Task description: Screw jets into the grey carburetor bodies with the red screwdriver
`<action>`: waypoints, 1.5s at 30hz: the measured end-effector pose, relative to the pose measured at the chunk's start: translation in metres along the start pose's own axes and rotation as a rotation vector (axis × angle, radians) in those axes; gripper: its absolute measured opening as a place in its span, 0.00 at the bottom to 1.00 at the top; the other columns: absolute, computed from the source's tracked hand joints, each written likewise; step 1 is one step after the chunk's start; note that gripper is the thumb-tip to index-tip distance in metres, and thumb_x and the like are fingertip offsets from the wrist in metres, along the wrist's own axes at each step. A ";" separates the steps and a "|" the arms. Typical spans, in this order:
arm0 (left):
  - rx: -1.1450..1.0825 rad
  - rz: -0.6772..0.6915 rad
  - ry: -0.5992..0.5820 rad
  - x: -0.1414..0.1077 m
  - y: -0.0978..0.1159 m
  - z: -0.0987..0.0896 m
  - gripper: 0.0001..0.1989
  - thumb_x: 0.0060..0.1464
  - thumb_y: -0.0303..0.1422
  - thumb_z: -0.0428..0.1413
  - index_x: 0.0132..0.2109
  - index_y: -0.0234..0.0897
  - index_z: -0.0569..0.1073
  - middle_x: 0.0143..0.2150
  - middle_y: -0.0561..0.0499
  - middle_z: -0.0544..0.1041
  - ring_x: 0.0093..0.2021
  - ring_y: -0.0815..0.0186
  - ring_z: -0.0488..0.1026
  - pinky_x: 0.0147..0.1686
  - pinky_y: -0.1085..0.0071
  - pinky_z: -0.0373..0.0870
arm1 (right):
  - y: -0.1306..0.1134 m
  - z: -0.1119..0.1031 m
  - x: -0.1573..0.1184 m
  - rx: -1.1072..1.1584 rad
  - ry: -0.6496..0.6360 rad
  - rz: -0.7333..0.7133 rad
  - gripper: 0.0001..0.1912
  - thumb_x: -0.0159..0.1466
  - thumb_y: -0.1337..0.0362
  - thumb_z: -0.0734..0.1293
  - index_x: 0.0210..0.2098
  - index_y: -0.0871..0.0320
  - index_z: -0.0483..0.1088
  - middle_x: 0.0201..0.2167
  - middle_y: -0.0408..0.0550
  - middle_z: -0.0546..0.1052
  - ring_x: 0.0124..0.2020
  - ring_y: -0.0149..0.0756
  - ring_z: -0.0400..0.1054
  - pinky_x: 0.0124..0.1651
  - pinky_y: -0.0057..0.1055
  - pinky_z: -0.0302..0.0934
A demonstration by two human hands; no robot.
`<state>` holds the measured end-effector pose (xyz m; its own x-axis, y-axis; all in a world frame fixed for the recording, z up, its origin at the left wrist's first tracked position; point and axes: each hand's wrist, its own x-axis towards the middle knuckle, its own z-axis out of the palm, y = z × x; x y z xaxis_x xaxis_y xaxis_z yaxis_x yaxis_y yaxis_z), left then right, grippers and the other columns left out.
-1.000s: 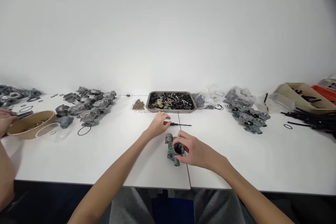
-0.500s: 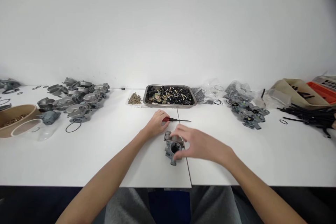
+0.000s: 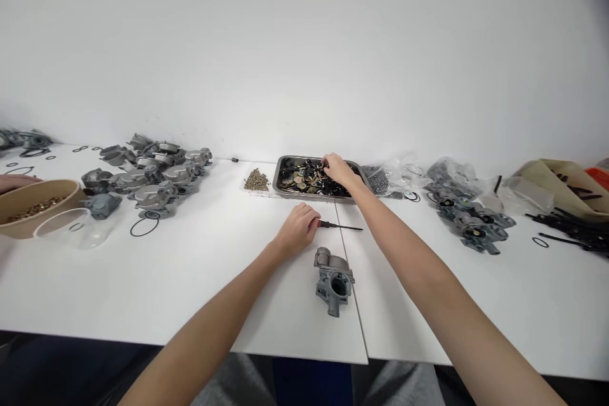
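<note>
My left hand (image 3: 299, 229) is closed round the handle of a screwdriver (image 3: 340, 226), whose dark shaft points right across the table seam. Only a bit of its red handle shows. My right hand (image 3: 339, 170) reaches into a metal tray (image 3: 316, 197) of small black and brass-coloured parts. Its fingers are bent together among them, and whatever lies between the fingertips is hidden. Nearer to me, a grey metal carburetor (image 3: 334, 282) sits on the white table by the seam, with neither hand touching it.
Small brass pieces (image 3: 257, 180) are heaped left of the tray. Several carburetors (image 3: 157, 177) stand at left, others (image 3: 476, 219) at right. Another person's hand (image 3: 16, 183) is behind a tan bowl (image 3: 71, 193). Plastic bags (image 3: 399, 171), black tubes (image 3: 575, 231) and a beige bin (image 3: 537, 177) lie right.
My right hand has left the carburetor and moved forward into the tray. My left hand still grips the screwdriver. The view has shifted a little, and another person's hand now shows at far left.
</note>
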<state>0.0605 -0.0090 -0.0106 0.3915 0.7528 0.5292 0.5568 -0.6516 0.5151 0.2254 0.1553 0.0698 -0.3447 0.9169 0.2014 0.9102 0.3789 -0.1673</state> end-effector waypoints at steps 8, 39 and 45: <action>0.034 0.005 -0.027 0.001 0.000 0.002 0.14 0.62 0.29 0.42 0.38 0.35 0.72 0.39 0.43 0.74 0.43 0.62 0.66 0.46 0.61 0.66 | 0.003 0.013 0.019 -0.103 -0.123 0.053 0.19 0.68 0.58 0.65 0.54 0.60 0.67 0.52 0.53 0.72 0.49 0.39 0.70 0.50 0.43 0.69; -0.953 -0.457 0.357 0.013 0.011 -0.026 0.21 0.43 0.41 0.66 0.41 0.31 0.74 0.22 0.53 0.76 0.23 0.70 0.72 0.30 0.71 0.70 | -0.074 -0.057 -0.160 0.225 0.139 -0.307 0.07 0.65 0.64 0.64 0.38 0.60 0.73 0.38 0.51 0.75 0.42 0.41 0.69 0.49 0.39 0.62; -0.905 -0.523 0.380 0.013 0.006 -0.034 0.23 0.44 0.38 0.66 0.45 0.29 0.74 0.25 0.49 0.79 0.29 0.66 0.77 0.41 0.65 0.74 | -0.057 -0.034 -0.236 0.721 -0.013 0.011 0.32 0.62 0.51 0.69 0.62 0.49 0.59 0.59 0.50 0.67 0.56 0.41 0.63 0.59 0.43 0.60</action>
<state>0.0442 -0.0067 0.0221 -0.0716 0.9781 0.1954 -0.2130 -0.2064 0.9550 0.2623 -0.0868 0.0647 -0.3433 0.9207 0.1856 0.5369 0.3545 -0.7656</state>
